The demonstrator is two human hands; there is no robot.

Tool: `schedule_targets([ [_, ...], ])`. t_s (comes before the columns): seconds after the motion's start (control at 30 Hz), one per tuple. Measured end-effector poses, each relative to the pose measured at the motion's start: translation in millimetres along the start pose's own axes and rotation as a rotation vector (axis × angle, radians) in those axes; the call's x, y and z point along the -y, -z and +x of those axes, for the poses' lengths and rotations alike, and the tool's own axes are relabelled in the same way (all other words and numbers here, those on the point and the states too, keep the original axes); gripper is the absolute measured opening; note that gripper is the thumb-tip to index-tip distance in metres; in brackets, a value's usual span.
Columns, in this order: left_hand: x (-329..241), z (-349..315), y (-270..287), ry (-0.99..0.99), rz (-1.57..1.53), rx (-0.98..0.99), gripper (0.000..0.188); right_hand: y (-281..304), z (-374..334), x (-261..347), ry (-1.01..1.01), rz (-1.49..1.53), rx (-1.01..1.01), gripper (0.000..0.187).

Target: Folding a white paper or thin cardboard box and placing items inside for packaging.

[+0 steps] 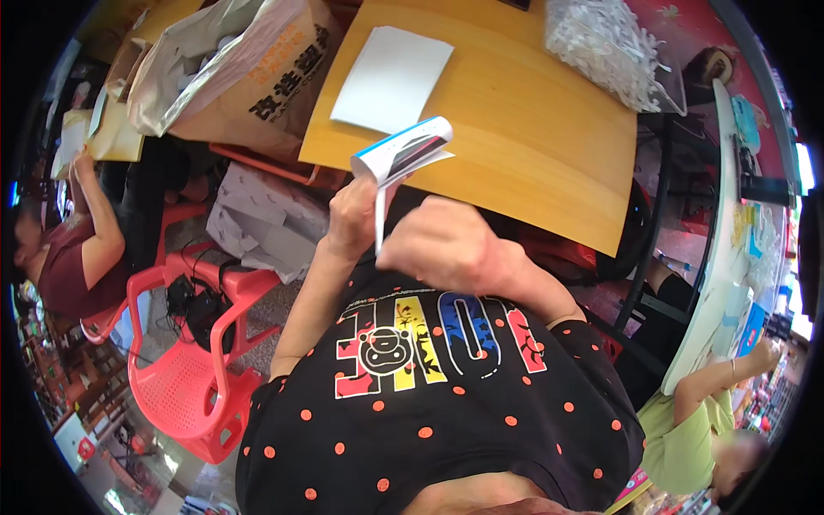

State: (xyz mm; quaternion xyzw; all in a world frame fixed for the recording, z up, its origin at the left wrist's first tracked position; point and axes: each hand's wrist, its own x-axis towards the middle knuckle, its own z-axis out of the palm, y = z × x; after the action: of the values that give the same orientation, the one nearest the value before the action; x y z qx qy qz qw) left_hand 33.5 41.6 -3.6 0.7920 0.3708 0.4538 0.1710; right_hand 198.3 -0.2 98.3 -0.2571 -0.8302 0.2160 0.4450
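A printed paper sheet (403,153) with a blue edge and a dark picture is held up in front of my chest, its upper part curled over. My left hand (350,216) grips it from the left, fingers closed around its lower part. Slightly motion-blurred, my right hand (446,245) is closed, with its fingertips at the low end of the sheet's narrow white edge. Its palm side is hidden. Beyond both hands, a stack of white paper (393,77) lies on the wooden table (515,137).
A clear bin of white pieces (605,51) stands at the table's far right. At the far left is a large woven sack (249,86); below it are a white-wrapped bundle (262,219) and a red plastic chair (184,378). Other people (81,249) sit left and right.
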Motion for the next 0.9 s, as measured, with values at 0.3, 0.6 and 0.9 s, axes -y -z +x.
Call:
schedule_targets([
  [0.3, -17, 6, 6, 0.555, -0.796, -0.116, 0.022, 184, 2, -32, -0.419, -0.293, -0.596, 0.012],
  [0.6, -26, 29, 10, 0.820, -1.101, -0.185, 0.022, 296, -69, -162, -0.748, -1.163, -0.665, 0.047],
  [0.9, -28, 35, 4, 0.876, -1.184, -0.190, 0.021, 48, -33, -57, -0.628, 0.008, -0.509, 0.013],
])
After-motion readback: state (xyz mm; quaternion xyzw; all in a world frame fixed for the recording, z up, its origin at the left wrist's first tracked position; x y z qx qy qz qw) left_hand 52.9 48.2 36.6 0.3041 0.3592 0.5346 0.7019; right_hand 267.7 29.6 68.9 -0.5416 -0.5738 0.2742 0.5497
